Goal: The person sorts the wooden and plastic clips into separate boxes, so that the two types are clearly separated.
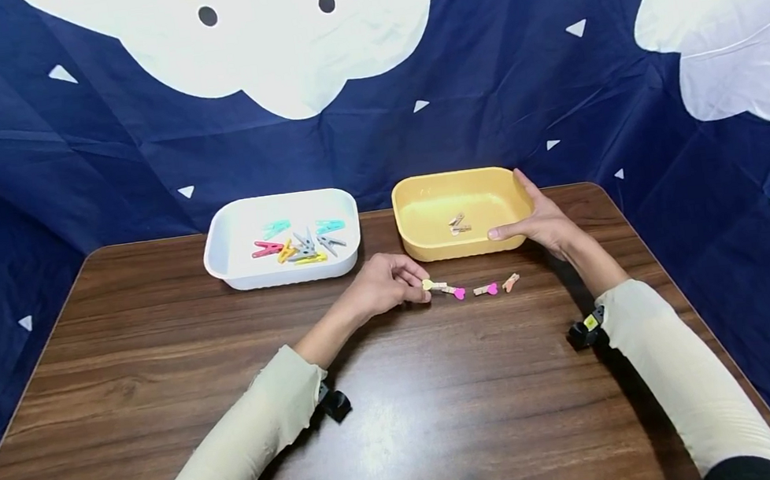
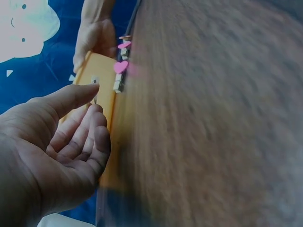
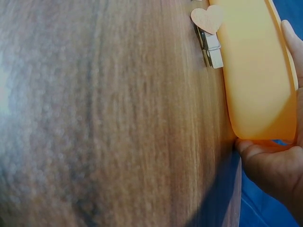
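In the head view my left hand (image 1: pixel 384 283) is at the table's middle, thumb and fingertips pinching a small wooden clothespin with a yellow heart (image 1: pixel 429 285). Just right of it lies a clothespin with a pink heart (image 1: pixel 458 292), close against it. Another pink-heart clothespin (image 1: pixel 491 289) and an orange-heart clothespin (image 1: pixel 511 282) follow in the row. My right hand (image 1: pixel 549 223) grips the right end of the yellow bin (image 1: pixel 422 253), thumb at the front wall, fingers reaching to the back corner. Small wooden clothespins (image 1: pixel 460 229) lie inside that bin.
A white bin (image 1: pixel 215 266) stands to the left of the yellow one, holding several larger plastic clothespins (image 1: pixel 267 248) in different colours. Both bins sit near the back edge of the wooden table (image 1: pixel 156 361), before a blue cloth backdrop (image 1: pixel 346 149).
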`<state>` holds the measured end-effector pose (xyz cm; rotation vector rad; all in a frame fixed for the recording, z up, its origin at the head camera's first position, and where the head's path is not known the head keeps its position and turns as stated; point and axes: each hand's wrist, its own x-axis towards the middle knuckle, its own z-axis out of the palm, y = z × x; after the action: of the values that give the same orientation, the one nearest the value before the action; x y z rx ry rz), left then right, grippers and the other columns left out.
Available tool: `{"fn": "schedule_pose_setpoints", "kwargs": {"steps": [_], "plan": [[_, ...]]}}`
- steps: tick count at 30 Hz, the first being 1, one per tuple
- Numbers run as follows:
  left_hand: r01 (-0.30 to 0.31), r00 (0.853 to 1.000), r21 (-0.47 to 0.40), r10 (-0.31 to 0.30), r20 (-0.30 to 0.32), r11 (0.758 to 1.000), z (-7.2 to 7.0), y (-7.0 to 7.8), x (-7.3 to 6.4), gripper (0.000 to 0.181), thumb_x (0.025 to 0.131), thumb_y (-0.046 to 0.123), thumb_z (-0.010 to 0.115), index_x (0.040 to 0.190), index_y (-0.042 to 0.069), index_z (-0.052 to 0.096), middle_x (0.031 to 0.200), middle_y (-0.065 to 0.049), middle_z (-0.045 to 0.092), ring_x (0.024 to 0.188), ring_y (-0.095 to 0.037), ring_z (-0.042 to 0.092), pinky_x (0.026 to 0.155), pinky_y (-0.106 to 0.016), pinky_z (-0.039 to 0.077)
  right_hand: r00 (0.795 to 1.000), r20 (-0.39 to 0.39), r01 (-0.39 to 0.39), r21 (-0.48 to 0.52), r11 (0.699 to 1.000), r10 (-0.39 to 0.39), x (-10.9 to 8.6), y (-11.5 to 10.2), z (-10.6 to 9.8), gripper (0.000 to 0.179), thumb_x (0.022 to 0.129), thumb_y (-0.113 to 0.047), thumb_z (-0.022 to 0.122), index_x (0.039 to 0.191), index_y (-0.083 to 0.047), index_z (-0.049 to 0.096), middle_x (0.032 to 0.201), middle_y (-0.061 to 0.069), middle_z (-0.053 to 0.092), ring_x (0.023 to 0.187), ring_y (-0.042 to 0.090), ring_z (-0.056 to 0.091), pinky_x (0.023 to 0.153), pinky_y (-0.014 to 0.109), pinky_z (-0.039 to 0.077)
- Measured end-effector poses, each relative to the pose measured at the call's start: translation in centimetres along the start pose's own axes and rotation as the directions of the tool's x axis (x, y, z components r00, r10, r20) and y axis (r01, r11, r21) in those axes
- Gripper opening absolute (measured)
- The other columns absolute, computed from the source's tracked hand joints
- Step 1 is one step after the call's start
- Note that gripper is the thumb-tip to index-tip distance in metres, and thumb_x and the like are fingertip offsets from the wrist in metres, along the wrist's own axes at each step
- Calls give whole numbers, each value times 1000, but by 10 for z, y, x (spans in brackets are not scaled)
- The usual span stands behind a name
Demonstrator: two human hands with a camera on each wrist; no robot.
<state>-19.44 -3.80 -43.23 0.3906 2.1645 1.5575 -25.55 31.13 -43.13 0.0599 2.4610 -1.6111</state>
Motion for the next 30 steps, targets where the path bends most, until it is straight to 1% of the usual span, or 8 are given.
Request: {"fn": "schedule_pose_setpoints", "kwargs": {"steps": [4, 7, 15, 20, 22, 28, 30], "plan": [[3, 1000, -36, -2, 11, 999, 1, 6, -1, 27, 87, 1, 93, 112, 2, 81, 89, 1, 76, 76, -9, 68, 67, -24, 55, 1000, -2, 3, -9, 1000, -3, 0, 1, 0, 147, 84, -11, 100, 183, -34, -7, 193, -4, -6, 178, 25, 8, 146, 45, 10], [-3, 1000, -42, 4, 12, 999, 1, 11, 0, 27, 88, 2, 93, 112, 2, 82, 90, 1, 76, 75, -10, 69, 67, -26, 57, 1000, -3, 6, -14, 1000, -6, 1, 2, 0, 147, 84, -12, 100, 183, -34, -7, 193, -4, -7, 178, 25, 7, 146, 45, 10], [-52, 999, -39, 52, -5, 998, -2, 25, 4, 27, 87, 1, 94, 111, 0, 82, 89, 1, 75, 74, -10, 67, 70, -30, 60, 1000, 0, 14, 8, 1000, -14, 0, 1, 0, 147, 84, -8, 98, 183, -33, -7, 193, -4, -6, 178, 24, 9, 146, 43, 10], [-70, 997, -44, 70, -19, 997, -5, 35, 8, 26, 87, 0, 93, 111, -1, 82, 88, 0, 76, 74, -11, 68, 74, -36, 63, 1000, -1, 18, 12, 1000, -18, 0, -1, -1, 146, 84, -8, 99, 183, -34, -6, 193, -5, -5, 178, 22, 9, 146, 42, 11], [-83, 996, -46, 82, -25, 995, -5, 38, 11, 27, 88, 0, 93, 112, -2, 81, 88, 0, 76, 74, -10, 68, 75, -38, 64, 1000, -2, 14, 18, 1000, -14, 0, -1, -1, 146, 84, -8, 98, 183, -34, -6, 193, -5, -5, 178, 21, 10, 146, 41, 11], [-121, 992, -65, 118, -53, 991, -7, 47, 20, 24, 88, -2, 91, 110, -3, 80, 88, -1, 75, 75, -11, 67, 70, -30, 62, 1000, -1, 0, 13, 1000, 0, 1, 1, 0, 147, 84, -9, 99, 183, -36, -6, 192, -7, -4, 177, 20, 11, 146, 40, 11], [-127, 991, -73, 122, -62, 989, -7, 49, 23, 24, 88, -2, 90, 110, -3, 80, 88, -1, 76, 75, -11, 67, 71, -30, 63, 1000, 0, 0, 9, 1000, 0, 2, 1, 0, 147, 84, -9, 99, 183, -36, -6, 192, -8, -4, 177, 19, 10, 146, 40, 10]]}}
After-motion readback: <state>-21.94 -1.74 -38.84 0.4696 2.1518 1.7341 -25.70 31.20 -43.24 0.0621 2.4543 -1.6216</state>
